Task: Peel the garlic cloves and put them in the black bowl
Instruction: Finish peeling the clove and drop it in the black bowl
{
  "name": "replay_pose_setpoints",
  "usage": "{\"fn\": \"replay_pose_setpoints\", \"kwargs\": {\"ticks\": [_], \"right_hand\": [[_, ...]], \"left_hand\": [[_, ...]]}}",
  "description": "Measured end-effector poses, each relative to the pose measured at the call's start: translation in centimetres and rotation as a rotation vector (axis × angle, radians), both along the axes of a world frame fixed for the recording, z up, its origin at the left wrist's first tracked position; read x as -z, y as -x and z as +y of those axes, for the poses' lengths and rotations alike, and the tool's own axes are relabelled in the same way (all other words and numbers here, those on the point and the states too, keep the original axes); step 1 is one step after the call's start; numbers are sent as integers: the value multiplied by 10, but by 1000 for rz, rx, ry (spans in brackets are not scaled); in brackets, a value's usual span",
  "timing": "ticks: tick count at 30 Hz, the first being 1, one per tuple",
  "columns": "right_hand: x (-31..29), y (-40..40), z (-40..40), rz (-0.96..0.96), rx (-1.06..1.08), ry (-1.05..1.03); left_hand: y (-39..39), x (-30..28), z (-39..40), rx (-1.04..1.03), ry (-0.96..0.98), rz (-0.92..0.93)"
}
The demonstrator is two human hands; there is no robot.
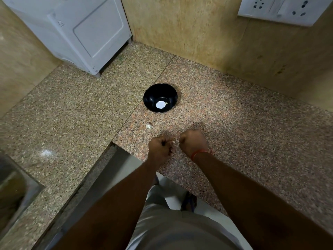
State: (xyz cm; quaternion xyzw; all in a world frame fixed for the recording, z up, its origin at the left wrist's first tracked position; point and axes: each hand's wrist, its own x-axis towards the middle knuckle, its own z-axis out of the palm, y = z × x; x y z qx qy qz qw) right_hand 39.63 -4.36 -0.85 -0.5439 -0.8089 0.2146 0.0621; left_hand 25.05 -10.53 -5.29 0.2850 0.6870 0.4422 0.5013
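Note:
The black bowl (160,98) stands on the speckled granite counter (234,123), with a small pale clove beside a bright glare spot at its bottom. One unpeeled garlic clove (149,125) lies on the counter between the bowl and my hands. My left hand (160,147) and my right hand (192,141) are curled close together just above the counter's near edge. Between their fingertips they pinch a small whitish garlic clove (175,142), mostly hidden by the fingers.
A white appliance (81,33) stands in the back left corner. A wall socket panel (284,9) sits at the top right. A steel sink (12,192) lies at the far left. The counter's inner corner edge (115,143) is just left of my hands.

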Motion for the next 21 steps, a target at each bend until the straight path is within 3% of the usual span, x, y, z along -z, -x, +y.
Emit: {"fn": "replay_pose_setpoints", "kwargs": {"ticks": [6, 14, 18, 21], "right_hand": [[1, 0, 5, 404, 96, 339], [12, -1, 9, 566, 247, 583], [13, -1, 6, 583, 246, 544], [11, 3, 4, 511, 143, 365]], "left_hand": [[3, 2, -4, 61, -23, 56], [5, -2, -3, 51, -38, 42], [5, -3, -4, 93, -87, 111], [5, -6, -2, 124, -130, 258]]}}
